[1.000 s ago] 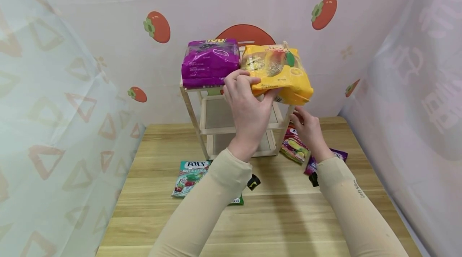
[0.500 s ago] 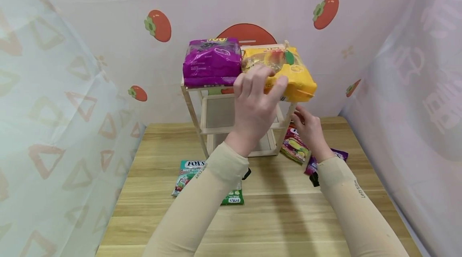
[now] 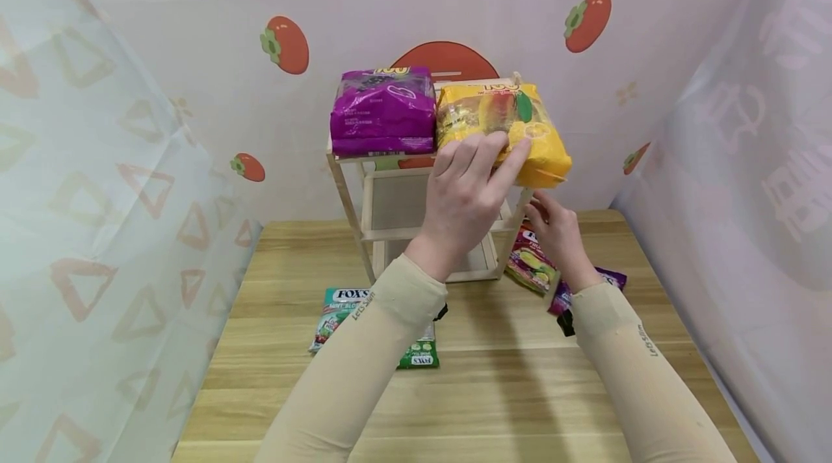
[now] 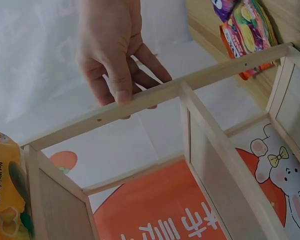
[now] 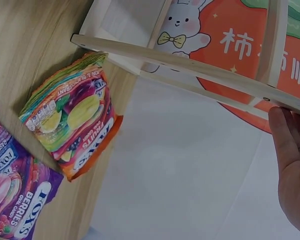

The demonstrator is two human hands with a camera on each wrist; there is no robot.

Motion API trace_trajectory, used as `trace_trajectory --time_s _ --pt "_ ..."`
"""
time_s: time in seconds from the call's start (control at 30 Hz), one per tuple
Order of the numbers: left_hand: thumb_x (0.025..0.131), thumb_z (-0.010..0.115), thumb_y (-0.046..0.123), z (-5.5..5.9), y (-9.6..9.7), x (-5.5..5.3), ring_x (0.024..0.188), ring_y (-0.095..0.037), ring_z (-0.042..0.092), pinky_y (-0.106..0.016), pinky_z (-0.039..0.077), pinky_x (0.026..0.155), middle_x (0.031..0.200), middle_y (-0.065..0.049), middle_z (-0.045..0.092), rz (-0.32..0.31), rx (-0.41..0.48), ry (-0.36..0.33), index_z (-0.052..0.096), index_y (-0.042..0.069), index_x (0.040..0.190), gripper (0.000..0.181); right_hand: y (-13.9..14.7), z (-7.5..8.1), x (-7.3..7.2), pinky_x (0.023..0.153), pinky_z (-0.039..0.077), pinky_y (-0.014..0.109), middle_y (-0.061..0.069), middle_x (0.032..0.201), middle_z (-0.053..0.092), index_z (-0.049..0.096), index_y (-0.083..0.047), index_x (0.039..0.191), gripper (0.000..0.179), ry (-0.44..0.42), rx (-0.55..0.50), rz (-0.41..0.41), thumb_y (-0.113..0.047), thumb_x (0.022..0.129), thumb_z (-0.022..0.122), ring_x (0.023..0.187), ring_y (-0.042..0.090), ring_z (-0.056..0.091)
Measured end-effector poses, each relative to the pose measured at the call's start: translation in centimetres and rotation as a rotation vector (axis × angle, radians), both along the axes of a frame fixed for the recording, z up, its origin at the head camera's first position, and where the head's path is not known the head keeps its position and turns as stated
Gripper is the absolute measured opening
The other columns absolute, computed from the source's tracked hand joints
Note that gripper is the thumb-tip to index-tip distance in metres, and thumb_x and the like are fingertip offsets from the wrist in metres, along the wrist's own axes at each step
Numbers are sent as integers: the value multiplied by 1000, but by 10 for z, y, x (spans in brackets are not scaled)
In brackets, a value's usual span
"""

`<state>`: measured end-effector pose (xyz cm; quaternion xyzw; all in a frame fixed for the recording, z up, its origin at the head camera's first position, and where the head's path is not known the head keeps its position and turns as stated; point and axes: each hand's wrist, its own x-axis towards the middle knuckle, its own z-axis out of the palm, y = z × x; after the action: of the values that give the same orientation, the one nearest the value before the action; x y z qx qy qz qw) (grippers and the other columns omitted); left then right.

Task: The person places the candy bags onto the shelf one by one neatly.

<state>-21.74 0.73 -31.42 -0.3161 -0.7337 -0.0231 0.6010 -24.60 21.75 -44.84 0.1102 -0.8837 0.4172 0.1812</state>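
A yellow candy bag (image 3: 497,105) with mango pictures lies on the top tier of a small wooden shelf rack (image 3: 396,235), at its right side. My left hand (image 3: 461,196) rests against the bag's front, its thumb extended up along the yellow wrapper; the other fingertips are hidden. Beside that bag sits a purple candy bag (image 3: 383,113). My right hand (image 3: 560,235) holds the rack's right front post (image 4: 210,75), low on its outer side. In the left wrist view, that thumb lies on the post and the other fingers pass behind it.
A fruits candy bag (image 5: 77,115) and a purple berries bag (image 5: 20,192) lie on the table right of the rack. At the front left are a mint blossom bag (image 3: 334,315) and a green bag (image 3: 421,355), partly behind my left sleeve. A printed cloth hangs behind.
My left hand has moved slightly right and changed from gripping the yellow bag's front edge to pressing its front. The bag's front has risen slightly. My right hand stays on the post.
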Motion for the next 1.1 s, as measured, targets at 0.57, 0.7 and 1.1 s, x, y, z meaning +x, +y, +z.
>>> trace_trajectory --time_s 0.57,0.7,1.1 --pt "107 52 15 23 1 -18 101 -25 58 -33 49 89 109 -7 68 20 66 -46 76 12 122 28 1 -1 -2 95 56 55 25 130 66 52 -7 148 42 -68 -21 3 -21 108 52 115 41 67" --pt "107 51 18 26 1 -22 104 -26 58 -34 49 92 112 -8 67 41 64 -83 74 12 126 30 1 1 -1 97 55 55 25 133 65 51 -8 149 44 -91 -21 -3 -24 109 51 117 42 66" --pt "105 52 16 27 -3 -22 107 -27 59 -34 49 95 114 -8 67 35 52 -167 71 13 131 32 -1 2 0 99 54 54 24 135 64 50 -9 150 45 -130 -30 -19 -25 109 50 120 41 64"
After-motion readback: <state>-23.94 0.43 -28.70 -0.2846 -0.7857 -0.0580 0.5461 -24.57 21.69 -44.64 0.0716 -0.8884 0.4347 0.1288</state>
